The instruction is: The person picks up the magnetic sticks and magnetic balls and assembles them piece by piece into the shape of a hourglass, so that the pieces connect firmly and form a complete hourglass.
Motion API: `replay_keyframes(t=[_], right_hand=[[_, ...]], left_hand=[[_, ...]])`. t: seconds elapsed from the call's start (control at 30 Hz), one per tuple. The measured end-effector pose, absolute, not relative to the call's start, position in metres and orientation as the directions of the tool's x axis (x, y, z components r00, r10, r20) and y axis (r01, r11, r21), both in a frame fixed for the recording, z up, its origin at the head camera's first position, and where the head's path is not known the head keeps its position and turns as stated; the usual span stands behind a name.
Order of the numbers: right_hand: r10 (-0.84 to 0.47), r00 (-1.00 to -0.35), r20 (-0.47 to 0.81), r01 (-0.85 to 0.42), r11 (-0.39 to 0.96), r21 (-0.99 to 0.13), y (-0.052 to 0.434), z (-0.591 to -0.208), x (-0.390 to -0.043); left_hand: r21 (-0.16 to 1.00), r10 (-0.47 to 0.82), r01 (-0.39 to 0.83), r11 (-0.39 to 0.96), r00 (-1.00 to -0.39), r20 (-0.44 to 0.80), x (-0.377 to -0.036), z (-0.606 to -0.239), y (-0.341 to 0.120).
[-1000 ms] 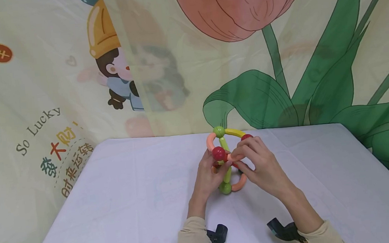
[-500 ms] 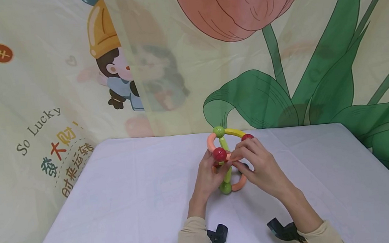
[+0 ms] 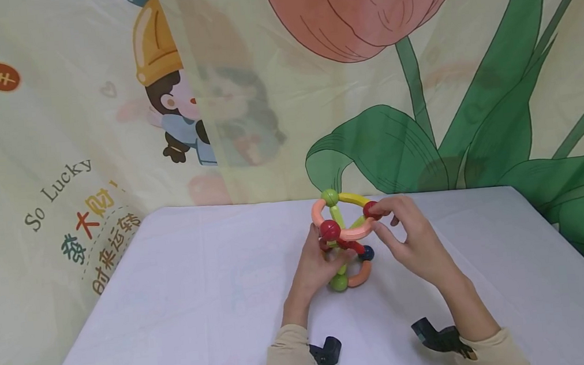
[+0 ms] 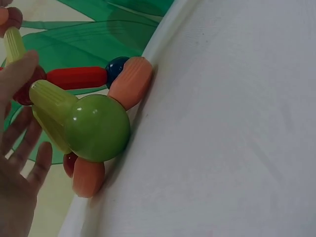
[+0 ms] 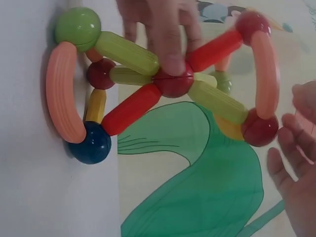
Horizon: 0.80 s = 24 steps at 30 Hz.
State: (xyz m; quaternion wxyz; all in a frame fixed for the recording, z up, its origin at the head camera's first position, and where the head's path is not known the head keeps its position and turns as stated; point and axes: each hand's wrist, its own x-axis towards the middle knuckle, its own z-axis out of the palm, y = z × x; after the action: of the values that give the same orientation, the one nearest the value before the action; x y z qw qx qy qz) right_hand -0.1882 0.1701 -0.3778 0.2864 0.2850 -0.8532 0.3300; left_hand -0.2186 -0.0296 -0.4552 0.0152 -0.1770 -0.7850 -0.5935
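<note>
A: The rod-and-ball toy frame (image 3: 344, 240) is stood upright on the white table (image 3: 204, 306), long axis vertical, between both hands.

B: Left hand (image 3: 316, 267) is curled around its middle. Right hand (image 3: 407, 242) is pinched on the upper right red ball (image 3: 370, 210).

A: A central red ball (image 5: 173, 81), hidden in the head view, is shown pressed by left fingertips in the right wrist view.

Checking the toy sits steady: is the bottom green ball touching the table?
Touching. The left wrist view shows the green ball pressed against the white table with no gap; the head view shows it resting there too.
</note>
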Motion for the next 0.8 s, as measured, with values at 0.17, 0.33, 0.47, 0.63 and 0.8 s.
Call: replay_keyframes(t=[0.17, 0.33, 0.47, 0.63, 0.8], right_hand=[[-0.289, -0.733, 0.616, -0.626, 0.642, -0.443, 0.177, -0.379, -0.19], [-0.318, -0.752, 0.577, -0.609, 0.67, -0.425, 0.176, -0.384, -0.192], [-0.324, -0.73, 0.602, -0.629, 0.662, -0.407, 0.171, -0.387, -0.193], [-0.325, -0.703, 0.633, -0.648, 0.658, -0.382, 0.166, -0.387, -0.192], [-0.275, -0.732, 0.623, -0.633, 0.614, -0.472, 0.164, -0.388, -0.192]], left_hand=[[0.895, 0.257, 0.298, 0.331, -0.941, 0.218, -0.221, -0.456, -0.03], [0.861, 0.246, 0.317, 0.399, -0.941, 0.232, -0.224, -0.456, -0.03], [0.858, 0.22, 0.295, 0.421, -0.951, 0.22, -0.224, -0.457, -0.031], [0.864, 0.202, 0.283, 0.416, -0.955, 0.216, -0.223, -0.458, -0.031], [0.876, 0.204, 0.281, 0.392, -0.955, 0.215, -0.223, -0.458, -0.031]])
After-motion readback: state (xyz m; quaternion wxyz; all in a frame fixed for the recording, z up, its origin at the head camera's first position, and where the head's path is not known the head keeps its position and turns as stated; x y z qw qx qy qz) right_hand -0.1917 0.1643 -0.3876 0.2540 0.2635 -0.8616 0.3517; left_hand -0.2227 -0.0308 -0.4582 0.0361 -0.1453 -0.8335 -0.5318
